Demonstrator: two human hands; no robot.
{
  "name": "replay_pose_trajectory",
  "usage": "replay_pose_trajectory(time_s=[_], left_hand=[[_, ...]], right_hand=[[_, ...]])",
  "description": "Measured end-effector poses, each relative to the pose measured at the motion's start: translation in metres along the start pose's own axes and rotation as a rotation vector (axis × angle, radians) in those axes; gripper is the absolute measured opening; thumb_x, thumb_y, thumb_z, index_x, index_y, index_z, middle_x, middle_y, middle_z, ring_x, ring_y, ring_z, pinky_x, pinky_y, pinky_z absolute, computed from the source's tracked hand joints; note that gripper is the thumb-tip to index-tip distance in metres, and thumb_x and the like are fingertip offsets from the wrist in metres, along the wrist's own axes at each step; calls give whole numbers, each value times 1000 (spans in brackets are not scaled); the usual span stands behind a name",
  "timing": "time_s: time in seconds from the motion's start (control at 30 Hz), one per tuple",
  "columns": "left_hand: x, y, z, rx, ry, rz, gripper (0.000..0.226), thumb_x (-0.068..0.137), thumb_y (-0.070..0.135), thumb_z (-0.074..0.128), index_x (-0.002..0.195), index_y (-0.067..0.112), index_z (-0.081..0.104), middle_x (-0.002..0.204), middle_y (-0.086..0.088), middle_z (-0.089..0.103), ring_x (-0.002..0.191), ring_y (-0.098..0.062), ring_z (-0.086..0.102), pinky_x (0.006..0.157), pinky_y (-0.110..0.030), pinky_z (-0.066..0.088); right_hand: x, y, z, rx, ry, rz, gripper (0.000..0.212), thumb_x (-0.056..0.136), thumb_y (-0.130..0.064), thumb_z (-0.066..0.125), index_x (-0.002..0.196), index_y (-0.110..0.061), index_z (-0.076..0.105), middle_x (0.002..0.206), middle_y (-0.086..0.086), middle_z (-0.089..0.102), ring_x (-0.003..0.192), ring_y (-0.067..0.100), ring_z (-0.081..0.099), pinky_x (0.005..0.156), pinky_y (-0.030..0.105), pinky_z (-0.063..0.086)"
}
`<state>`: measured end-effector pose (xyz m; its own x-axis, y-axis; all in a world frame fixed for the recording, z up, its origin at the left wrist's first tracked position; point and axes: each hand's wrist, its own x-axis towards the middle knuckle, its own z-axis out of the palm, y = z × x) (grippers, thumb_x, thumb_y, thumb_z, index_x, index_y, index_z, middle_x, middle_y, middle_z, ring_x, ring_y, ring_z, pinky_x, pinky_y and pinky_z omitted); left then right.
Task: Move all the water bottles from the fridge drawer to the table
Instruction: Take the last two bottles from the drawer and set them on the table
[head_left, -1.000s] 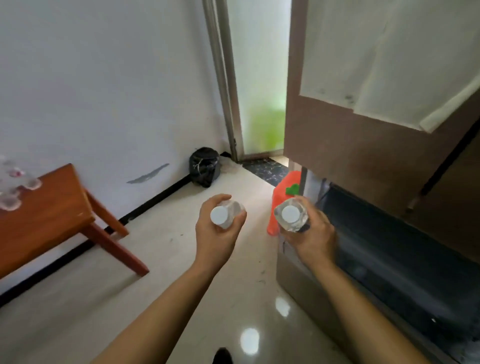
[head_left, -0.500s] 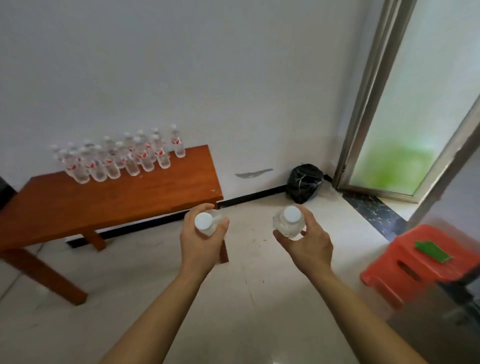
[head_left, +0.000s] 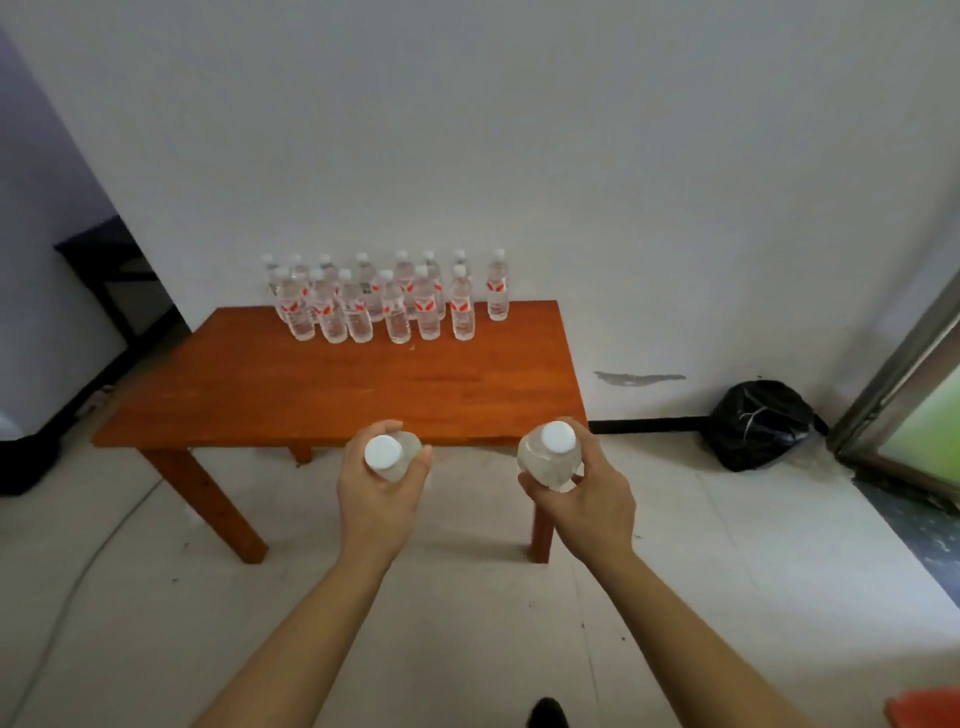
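My left hand (head_left: 376, 499) grips a clear water bottle (head_left: 390, 455) with a white cap, seen from above. My right hand (head_left: 587, 493) grips a second water bottle (head_left: 548, 457) the same way. Both are held upright in front of me, just short of the near edge of the brown wooden table (head_left: 337, 384). Several water bottles (head_left: 384, 299) with red labels stand in two rows at the table's far edge, against the white wall. The fridge drawer is out of view.
A black bag (head_left: 758, 423) lies on the floor against the wall, right of the table. A glass door frame (head_left: 898, 374) stands at the far right. An orange stool corner (head_left: 930, 709) shows at the bottom right. A dark cabinet (head_left: 111, 275) sits at the left.
The view has swung left, away from the fridge, and now faces the table squarely. The table is closer. Both hands still hold their bottles.
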<state>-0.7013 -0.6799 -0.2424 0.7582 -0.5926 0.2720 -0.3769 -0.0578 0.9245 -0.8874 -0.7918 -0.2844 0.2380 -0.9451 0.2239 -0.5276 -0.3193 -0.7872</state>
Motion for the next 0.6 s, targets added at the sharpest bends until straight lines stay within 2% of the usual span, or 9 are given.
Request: replay_pose_trajectory(time_s=[0.13,0.2,0.3,0.5,0.6], left_hand=[[70,-23,28,22,21,-13,37,80,20,81,109,29,60,107,10,62,102,-2,57,90,-35,53],[108,-27,44,44,25,-17,37,80,19,80,111,25,61,109,6,63,102,-5,58,88,-29,52],[163,-28,59,75,14,-46,38,82,19,78,116,23,60,108,9,63,101,-1,58,80,-13,46],[256,-52,52,97,88,-95,43,84,23,77,122,23,57,110,9,63,107,-13,60,85,-28,53],[299,-71,41,87,156,-133,42,85,26,75,123,25,57,110,12,62,105,-11,60,85,-32,55]], right_hand=[[76,1,47,31,-24,-6,76,72,-52,81,135,-44,41,112,-24,59,101,3,55,87,30,52],[119,-1,68,44,-39,-5,76,73,-49,82,136,-42,42,119,-19,62,107,6,58,90,32,54],[183,-11,96,31,-71,8,77,74,-46,83,138,-40,41,125,-15,63,115,12,61,94,38,55],[284,-45,163,44,-158,-32,78,74,-46,82,139,-39,41,128,-14,63,118,13,60,95,36,52],[314,-65,205,55,-216,-47,78,73,-49,82,139,-39,42,126,-14,64,116,13,62,93,36,53]])
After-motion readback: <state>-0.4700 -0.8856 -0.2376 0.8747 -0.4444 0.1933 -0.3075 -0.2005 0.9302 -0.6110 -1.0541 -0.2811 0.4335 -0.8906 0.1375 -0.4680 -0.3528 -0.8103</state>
